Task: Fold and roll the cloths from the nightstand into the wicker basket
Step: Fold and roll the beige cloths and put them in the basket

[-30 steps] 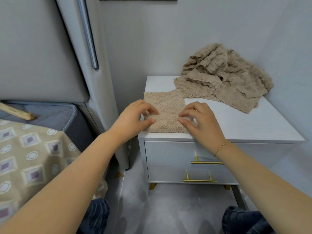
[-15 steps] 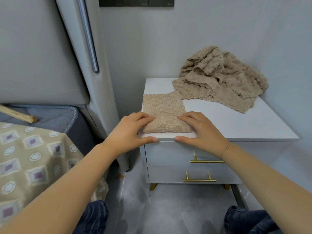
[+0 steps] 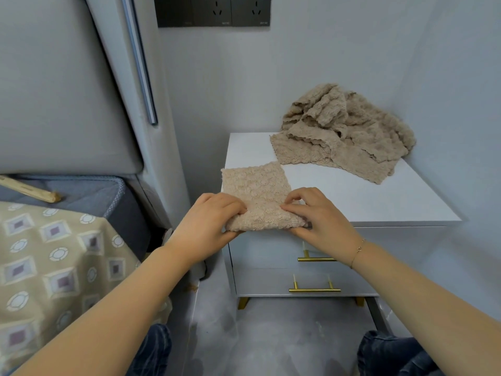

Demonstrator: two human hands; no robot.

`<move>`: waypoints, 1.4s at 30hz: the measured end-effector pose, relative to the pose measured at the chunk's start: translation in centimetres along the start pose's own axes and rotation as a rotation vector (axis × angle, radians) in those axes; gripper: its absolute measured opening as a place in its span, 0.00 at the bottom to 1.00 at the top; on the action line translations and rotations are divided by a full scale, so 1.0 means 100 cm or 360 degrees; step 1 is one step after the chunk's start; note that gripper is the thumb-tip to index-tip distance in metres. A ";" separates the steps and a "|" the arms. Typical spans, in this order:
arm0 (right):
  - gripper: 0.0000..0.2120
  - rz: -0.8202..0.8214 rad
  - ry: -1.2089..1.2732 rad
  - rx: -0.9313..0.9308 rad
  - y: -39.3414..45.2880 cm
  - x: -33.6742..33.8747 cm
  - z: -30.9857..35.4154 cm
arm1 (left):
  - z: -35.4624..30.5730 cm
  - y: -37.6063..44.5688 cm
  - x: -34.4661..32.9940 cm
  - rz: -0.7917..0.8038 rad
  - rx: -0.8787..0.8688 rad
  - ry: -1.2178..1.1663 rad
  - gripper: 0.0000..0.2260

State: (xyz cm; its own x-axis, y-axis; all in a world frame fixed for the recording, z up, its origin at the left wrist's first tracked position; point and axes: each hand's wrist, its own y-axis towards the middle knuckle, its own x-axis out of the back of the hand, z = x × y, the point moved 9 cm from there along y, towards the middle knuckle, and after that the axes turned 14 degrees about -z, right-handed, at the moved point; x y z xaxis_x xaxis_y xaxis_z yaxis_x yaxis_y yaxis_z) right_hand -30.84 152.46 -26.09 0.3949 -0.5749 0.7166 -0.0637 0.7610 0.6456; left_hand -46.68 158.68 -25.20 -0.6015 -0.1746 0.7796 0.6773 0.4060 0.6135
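A folded beige cloth (image 3: 257,185) lies at the front left corner of the white nightstand (image 3: 366,196). Its near edge is lifted and curled over into the start of a roll. My left hand (image 3: 208,223) grips that rolled edge on the left, fingers curled over the top and thumb beneath. My right hand (image 3: 320,215) pinches the same edge on the right. A heap of crumpled beige cloths (image 3: 344,131) sits at the back of the nightstand. The wicker basket is out of view.
A bed with a patterned beige cover (image 3: 54,261) and a grey padded headboard (image 3: 59,85) stands to the left. A wooden stick (image 3: 29,189) lies on the mattress. The nightstand has two drawers with gold handles (image 3: 314,289). Grey walls close in behind and at the right.
Both hands went from pressing the folded cloth flat to gripping its near edge, which is now lifted and curled over. The camera tilted, showing wall sockets above.
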 end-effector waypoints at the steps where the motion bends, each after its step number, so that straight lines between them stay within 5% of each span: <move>1: 0.20 0.0028 0.0000 -0.0003 0.001 -0.001 -0.001 | 0.004 0.000 0.000 0.0025 0.0084 -0.0050 0.11; 10: 0.15 0.0151 0.0515 -0.0747 0.011 0.006 -0.029 | 0.025 -0.005 -0.003 0.0069 0.0615 -0.0430 0.13; 13: 0.14 0.0093 0.0599 -0.0828 0.014 0.003 -0.033 | 0.033 -0.002 -0.005 0.0067 0.0785 -0.0552 0.13; 17: 0.35 0.0081 0.0646 -0.0907 0.021 -0.006 -0.036 | 0.046 -0.002 -0.008 -0.0009 0.1117 -0.0560 0.23; 27: 0.29 -0.0129 0.0477 -0.1132 0.030 -0.012 -0.050 | 0.071 -0.012 -0.026 -0.0028 0.1678 -0.0722 0.29; 33: 0.21 -0.0001 0.0009 -0.1037 0.034 -0.015 -0.050 | 0.077 -0.006 -0.012 -0.0215 0.1505 -0.0417 0.24; 36: 0.21 -0.0252 -0.0028 -0.0870 0.037 -0.006 -0.043 | 0.074 0.000 -0.003 -0.0366 0.1343 -0.0364 0.19; 42: 0.09 -0.0376 -0.0001 -0.0384 0.049 -0.006 -0.018 | 0.037 0.024 0.014 -0.0468 0.0576 0.0009 0.07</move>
State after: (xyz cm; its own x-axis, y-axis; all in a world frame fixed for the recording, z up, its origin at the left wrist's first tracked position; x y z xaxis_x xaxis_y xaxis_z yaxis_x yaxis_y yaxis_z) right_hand -29.77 157.03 -23.81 0.3723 -0.7441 0.5548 0.2485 0.6558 0.7128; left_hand -47.51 162.75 -23.11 -0.7426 -0.3337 0.5806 0.2866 0.6252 0.7259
